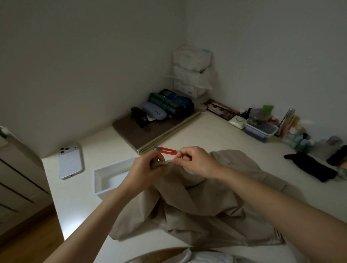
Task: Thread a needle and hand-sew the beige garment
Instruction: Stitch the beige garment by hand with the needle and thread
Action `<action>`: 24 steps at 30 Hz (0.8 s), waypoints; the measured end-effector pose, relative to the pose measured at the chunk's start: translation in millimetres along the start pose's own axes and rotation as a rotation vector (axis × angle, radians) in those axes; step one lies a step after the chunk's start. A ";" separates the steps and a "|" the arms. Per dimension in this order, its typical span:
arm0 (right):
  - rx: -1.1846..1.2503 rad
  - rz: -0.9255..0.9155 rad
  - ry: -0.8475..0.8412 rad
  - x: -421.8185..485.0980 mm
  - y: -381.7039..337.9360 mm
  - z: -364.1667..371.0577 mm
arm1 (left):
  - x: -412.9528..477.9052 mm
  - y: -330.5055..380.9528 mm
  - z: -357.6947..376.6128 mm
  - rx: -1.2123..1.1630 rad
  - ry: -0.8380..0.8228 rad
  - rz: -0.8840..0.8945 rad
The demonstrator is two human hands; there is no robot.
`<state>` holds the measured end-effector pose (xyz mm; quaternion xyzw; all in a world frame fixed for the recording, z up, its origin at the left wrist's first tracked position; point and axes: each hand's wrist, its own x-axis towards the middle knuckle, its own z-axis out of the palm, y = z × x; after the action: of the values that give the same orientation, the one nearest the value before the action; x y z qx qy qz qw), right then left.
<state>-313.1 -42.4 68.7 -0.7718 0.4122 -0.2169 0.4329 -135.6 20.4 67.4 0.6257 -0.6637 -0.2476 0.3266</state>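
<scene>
Both the left hand [144, 168] and right hand [196, 162] pinch the beige garment [192, 210] edge.

Crumpled beige garment [201, 205] on table

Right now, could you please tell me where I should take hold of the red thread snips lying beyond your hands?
Pinch the red thread snips across the long sides of the red loop, coming from above. They lie flat on the desk, and the blades point left, so stay toward the right end.
</scene>
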 end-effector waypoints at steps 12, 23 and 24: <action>-0.046 -0.031 0.032 -1.6 -3.3 -4.5 | -4.6 1.7 2.4 -0.081 -0.102 0.028; -0.048 -0.006 -0.027 0.2 -1.8 -2.3 | -0.8 -2.5 3.0 -0.102 -0.051 0.044; -0.049 -0.011 -0.032 0.2 -1.8 -2.4 | -0.6 -2.2 3.3 -0.110 -0.049 0.041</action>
<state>-313.9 -43.2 71.5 -0.7878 0.4061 -0.1969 0.4191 -136.5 20.5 63.5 0.5868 -0.6696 -0.2924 0.3491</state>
